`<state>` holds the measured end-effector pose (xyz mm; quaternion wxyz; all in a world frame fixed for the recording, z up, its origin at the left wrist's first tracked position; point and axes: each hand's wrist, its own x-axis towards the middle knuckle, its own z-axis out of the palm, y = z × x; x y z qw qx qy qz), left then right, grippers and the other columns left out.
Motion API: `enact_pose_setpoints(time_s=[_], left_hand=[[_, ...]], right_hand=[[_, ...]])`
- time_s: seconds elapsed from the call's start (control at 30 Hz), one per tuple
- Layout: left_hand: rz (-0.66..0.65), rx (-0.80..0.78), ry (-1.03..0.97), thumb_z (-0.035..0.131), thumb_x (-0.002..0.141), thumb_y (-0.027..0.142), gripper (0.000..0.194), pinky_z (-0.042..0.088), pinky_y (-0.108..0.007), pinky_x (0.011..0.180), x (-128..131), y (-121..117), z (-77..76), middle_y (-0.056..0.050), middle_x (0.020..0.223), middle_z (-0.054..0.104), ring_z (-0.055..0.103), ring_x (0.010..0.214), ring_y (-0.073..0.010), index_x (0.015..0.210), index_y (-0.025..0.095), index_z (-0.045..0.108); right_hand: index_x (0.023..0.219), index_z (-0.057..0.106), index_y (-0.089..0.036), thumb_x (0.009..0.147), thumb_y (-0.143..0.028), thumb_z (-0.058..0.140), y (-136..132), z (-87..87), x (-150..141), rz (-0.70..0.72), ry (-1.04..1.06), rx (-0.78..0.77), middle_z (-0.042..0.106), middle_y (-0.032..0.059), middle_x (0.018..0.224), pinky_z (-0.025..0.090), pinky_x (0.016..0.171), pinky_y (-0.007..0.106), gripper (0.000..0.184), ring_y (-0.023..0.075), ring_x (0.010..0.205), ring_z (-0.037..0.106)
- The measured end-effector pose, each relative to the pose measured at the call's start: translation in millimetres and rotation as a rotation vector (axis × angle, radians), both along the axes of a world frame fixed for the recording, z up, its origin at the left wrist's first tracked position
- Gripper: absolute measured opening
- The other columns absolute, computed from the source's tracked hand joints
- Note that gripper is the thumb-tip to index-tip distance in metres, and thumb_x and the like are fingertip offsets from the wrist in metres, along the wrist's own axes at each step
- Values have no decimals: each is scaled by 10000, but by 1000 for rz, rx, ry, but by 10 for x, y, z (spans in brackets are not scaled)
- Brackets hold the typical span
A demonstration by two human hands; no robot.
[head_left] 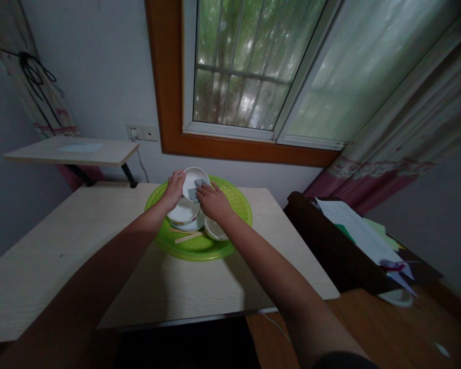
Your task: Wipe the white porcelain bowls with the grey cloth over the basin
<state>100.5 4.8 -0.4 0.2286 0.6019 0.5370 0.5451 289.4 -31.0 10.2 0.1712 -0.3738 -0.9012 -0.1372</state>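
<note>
A white bowl (pixel 191 177) is tilted above the round green basket (pixel 200 254), gripped at its left rim by my left hand (pixel 174 188). My right hand (pixel 215 201) presses a grey cloth (pixel 192 193) against the inside of that bowl, its fingers closed on the cloth. Below, a second white bowl (pixel 183 210) rests on a white plate (pixel 194 224) in the basket. Another white bowl (pixel 214 229) sits to the right, partly covered by my right hand and forearm. Wooden chopsticks (pixel 188 237) lie at the front of the basket.
The basket stands on a pale wooden table (pixel 200 287) against the wall. A small raised shelf (pixel 72 148) with a paper on it is at the left. Behind is a window (pixel 249 66). Papers (pixel 353 230) lie on dark furniture to the right.
</note>
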Motion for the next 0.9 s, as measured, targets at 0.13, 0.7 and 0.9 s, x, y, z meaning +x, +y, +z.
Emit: enact_pose_setpoints(time_s=[0.13,0.7,0.9], left_hand=[[-7,-11,31,364,1008,494,415,344,-449,1208,16,-54,35,-119,1375,584,488,1370,-266,1279,257,570],[-19,24,81,370,1006,492,383,306,-448,1235,13,-97,73,-97,1365,585,450,1395,-267,1261,282,564],[-45,30,76,343,1006,511,433,312,-450,1226,25,-96,76,-111,1388,587,467,1387,-264,1279,270,576]], right_hand=[[1275,689,-82,973,-141,540,-18,-17,-19,15,-34,-34,628,210,1431,319,1221,488,342,310,1364,557],[1462,558,-100,979,-522,623,-20,7,-16,193,56,-271,587,198,1488,391,1189,439,645,306,1361,585],[1357,629,-123,890,-370,768,26,-47,29,30,-26,-49,556,207,1516,209,1264,575,546,350,1468,454]])
